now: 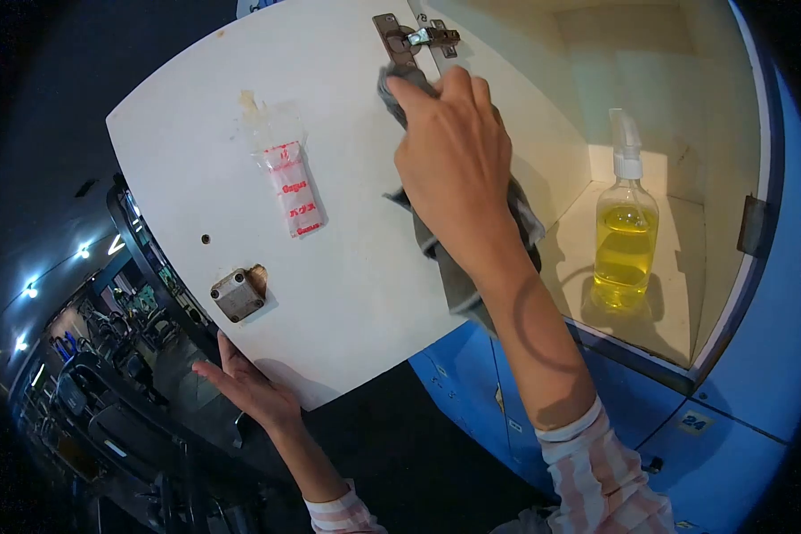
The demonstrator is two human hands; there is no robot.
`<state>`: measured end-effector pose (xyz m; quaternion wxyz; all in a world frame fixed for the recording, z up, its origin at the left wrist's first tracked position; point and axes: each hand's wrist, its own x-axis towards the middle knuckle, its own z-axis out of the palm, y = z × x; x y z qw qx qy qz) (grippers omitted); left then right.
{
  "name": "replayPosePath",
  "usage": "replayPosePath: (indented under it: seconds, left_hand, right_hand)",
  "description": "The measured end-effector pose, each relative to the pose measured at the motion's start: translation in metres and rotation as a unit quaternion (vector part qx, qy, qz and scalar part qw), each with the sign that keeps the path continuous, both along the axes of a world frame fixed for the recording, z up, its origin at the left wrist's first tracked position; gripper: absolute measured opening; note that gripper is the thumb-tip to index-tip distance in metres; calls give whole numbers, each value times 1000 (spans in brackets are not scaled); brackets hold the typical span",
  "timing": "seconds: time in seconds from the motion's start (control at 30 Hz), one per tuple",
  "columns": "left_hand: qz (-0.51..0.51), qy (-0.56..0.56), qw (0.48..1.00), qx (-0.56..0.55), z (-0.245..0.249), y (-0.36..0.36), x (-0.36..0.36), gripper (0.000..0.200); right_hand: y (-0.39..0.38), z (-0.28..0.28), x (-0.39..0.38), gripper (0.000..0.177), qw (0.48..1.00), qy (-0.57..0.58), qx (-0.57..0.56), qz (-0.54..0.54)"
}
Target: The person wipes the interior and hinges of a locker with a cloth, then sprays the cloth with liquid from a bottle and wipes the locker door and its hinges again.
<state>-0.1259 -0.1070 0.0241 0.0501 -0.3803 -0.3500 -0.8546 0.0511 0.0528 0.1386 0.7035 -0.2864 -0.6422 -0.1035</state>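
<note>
My right hand [454, 160] is closed round a grey cloth [463, 280], pressing it on the inner face of a white locker door [356, 231] just below the upper hinge [409, 37]. Part of the cloth hangs down behind my wrist. At the door's lower left edge, my left hand [260, 392] rests with its fingers stretched out and thumb apart, partly hidden by the door. A clear spray bottle [626, 245] of yellow liquid stands upright inside the open locker [676, 311], to the right of my right hand.
A small packet with red print [295, 191] is stuck to the door, above a metal lock [238, 294]. Blue lockers [721, 463], one numbered 24, lie below and right. Gym machines [107, 409] stand in the room at left.
</note>
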Motion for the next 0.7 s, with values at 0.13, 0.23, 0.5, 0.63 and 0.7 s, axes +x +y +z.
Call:
replayPosePath:
  seconds: [0.13, 0.23, 0.5, 0.63, 0.7]
  left_hand:
    - [12, 0, 1000, -4, 2, 1, 2, 86]
    - [16, 5, 1000, -4, 0, 0, 1, 87]
    - [4, 9, 1000, -6, 0, 0, -2, 86]
    - [5, 4, 1000, 1, 1, 1, -1, 86]
    - [21, -2, 1000, -2, 1, 1, 4, 86]
  right_hand:
    - [10, 44, -18, 35, 995, 54, 80, -25]
    - [10, 61, -19, 20, 993, 77, 90, 1]
    - [-8, -8, -17, 31, 999, 23, -4, 37]
    - [4, 43, -24, 29, 997, 57, 49, 11]
    - [4, 52, -23, 25, 998, 27, 50, -3]
